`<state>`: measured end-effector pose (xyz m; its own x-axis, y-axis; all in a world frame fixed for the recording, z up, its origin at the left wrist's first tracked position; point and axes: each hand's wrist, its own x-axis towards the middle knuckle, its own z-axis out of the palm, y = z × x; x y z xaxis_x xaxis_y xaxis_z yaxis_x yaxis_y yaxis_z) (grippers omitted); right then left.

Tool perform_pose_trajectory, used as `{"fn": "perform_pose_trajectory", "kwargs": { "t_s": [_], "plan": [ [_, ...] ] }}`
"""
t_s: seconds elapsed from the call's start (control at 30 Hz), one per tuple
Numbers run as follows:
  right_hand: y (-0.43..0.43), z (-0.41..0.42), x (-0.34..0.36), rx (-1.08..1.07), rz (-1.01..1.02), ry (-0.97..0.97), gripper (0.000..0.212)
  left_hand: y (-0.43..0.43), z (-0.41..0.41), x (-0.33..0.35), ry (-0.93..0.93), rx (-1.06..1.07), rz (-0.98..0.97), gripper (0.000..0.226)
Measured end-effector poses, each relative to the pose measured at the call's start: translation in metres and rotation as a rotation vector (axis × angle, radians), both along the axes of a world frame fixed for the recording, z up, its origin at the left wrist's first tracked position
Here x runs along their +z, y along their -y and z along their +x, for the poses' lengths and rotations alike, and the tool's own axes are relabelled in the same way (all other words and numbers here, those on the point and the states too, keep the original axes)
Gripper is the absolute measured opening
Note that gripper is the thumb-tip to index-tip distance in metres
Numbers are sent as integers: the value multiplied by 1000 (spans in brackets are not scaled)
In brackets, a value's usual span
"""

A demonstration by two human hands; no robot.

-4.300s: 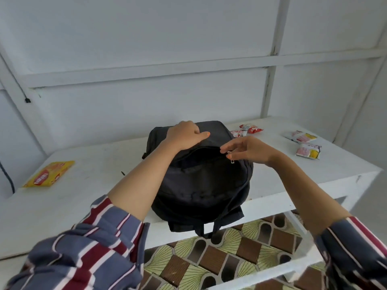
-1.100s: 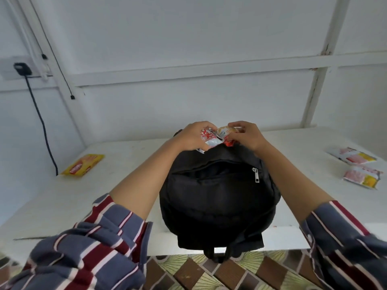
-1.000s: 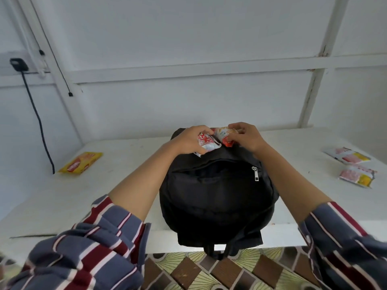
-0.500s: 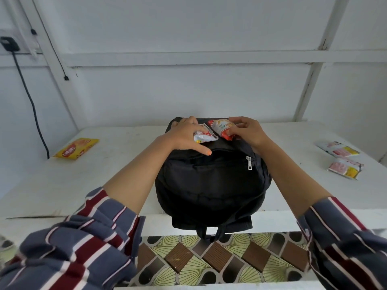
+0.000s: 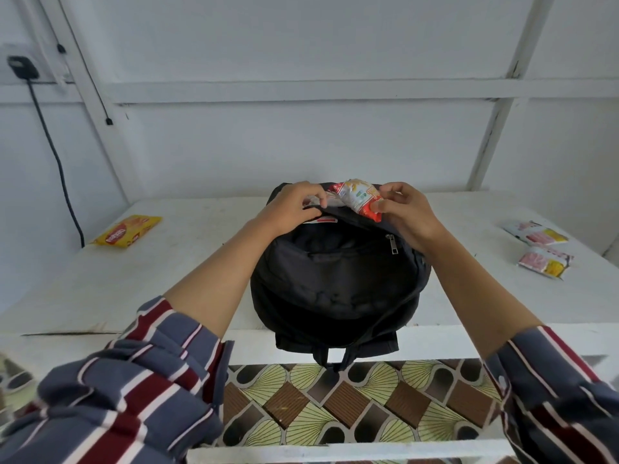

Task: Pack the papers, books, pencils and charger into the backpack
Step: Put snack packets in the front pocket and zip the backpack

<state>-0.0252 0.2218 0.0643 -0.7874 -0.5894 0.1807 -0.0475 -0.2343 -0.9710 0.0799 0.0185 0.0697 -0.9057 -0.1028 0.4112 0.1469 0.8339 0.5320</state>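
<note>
The backpack [image 5: 335, 289] now gapes wider than a moment ago at the near edge of the white table [image 5: 167, 279], my left hand [image 5: 291, 209] curled over its back rim while my right hand [image 5: 405, 212] pinches a red-and-white snack packet [image 5: 358, 197] just above the opening.

Both arms reach forward and angle slightly inward, forearms bare, with a striped left sleeve [image 5: 134, 390] and right sleeve [image 5: 552, 390] bunched near the elbows. The left grip [image 5: 291, 209] is palm-down with a roughly straight wrist. Its fingers [image 5: 313, 195] curl against the thumb on what looks like a white wrapper [image 5: 331, 199], though that spot is too crowded for me to be sure. The right grip [image 5: 407, 212] sits near it at the same level, the back of the hand turned up toward me. Its thumb [image 5: 378, 206] and curled fingers pinch one end of a packet [image 5: 360, 195]. The two grips are close but apart.
</note>
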Motion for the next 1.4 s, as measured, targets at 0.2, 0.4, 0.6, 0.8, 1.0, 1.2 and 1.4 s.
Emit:
{"fn": "perform_pose_trajectory", "kwargs": {
  "t_s": [0.2, 0.4, 0.6, 0.8, 1.0, 1.2, 1.4],
  "plan": [
    [-12, 19, 2, 160, 257, -209, 24, -2, 0, 6, -36, -36, -69, 17],
    [-9, 31, 2, 82, 469, -438, 27, 1, -3, 11, 18, -33, -119, 28],
    [-3, 36, -13, -108, 685, -872, 38, -3, -9, 12, 54, -49, -125, 28],
    [1, 33, -27, -461, 700, -1405, 26, -3, -5, 15, 80, -68, -80, 28],
    [1, 30, -25, -338, 576, -1093, 39, -2, 1, 12, 153, -65, -9, 51],
    [9, 27, -20, -147, 800, -986, 125, 0, 0, 12, 157, -86, -11, 65],
    [16, 22, -16, -260, 730, -962, 106, -1, 1, 14, 138, -92, -15, 65]
  ]
}}
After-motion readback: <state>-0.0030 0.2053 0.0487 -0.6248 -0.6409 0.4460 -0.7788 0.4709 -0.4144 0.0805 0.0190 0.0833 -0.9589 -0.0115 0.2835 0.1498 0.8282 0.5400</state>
